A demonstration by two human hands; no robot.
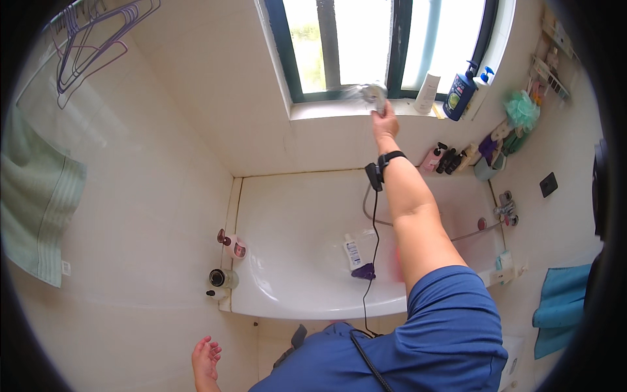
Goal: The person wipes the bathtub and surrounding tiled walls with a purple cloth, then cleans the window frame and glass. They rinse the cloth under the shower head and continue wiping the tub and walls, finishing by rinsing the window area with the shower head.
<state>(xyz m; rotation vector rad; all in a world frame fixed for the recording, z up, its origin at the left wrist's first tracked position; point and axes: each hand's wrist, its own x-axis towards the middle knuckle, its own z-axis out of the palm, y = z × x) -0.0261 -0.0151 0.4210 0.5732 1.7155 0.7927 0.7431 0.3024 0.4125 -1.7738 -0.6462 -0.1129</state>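
Above the far side of the bathtub (294,210), my right hand (386,122) grips the handle of a chrome shower head (374,93). Blurred water sprays leftward from it, in front of the window frame (403,49) and just over the white windowsill (323,110). The metal shower hose (366,208) hangs down into the tub, partly hidden by my right arm. My left hand (206,358) is at the lower left, outside the tub, holding nothing, its fingers loosely curled and apart. A white bottle (352,252) and a purple cloth-like item (363,271) lie in the tub.
Right of the shower head, a white bottle (427,93) and a blue Clear pump bottle (459,93) stand on the sill. Several bottles line the tub's far right edge. A pink pump bottle (238,247) and a jar (223,278) stand left. A cable (375,230) hangs from my right wrist.
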